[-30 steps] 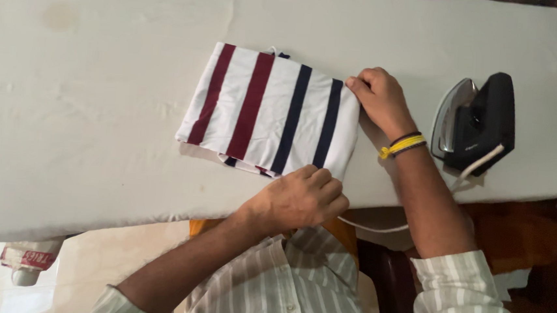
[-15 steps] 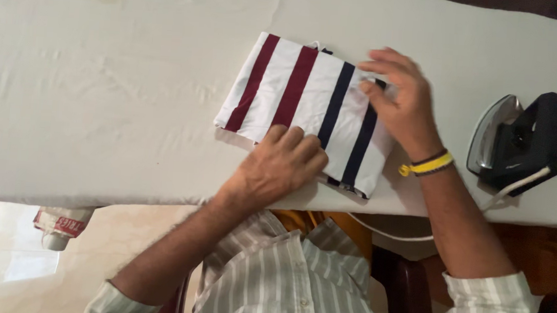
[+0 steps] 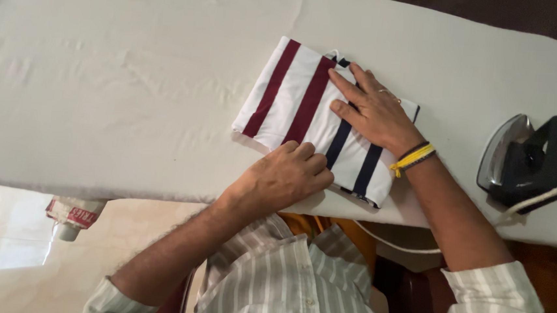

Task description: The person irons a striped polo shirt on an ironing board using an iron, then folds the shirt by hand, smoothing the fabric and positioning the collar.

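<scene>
A folded white cloth (image 3: 293,102) with dark red and navy stripes lies on the white padded ironing table (image 3: 113,86). My right hand (image 3: 372,109) rests flat on the cloth's right half, fingers spread and pressing down; a ring and yellow and dark wristbands show on it. My left hand (image 3: 288,177) has its fingers curled against the cloth's near edge, touching it at the table's front. Whether it pinches the fabric is hidden by the knuckles.
A black electric iron (image 3: 528,161) stands on its heel at the right end of the table, its pale cord (image 3: 409,245) trailing under the front edge. A small white and red bottle (image 3: 73,217) sits below the table at the left, over a pale tiled floor.
My right hand has slid from the cloth's right edge to lie flat on top of it. My left hand shifted from beside the cloth onto its near edge. The view moved closer.
</scene>
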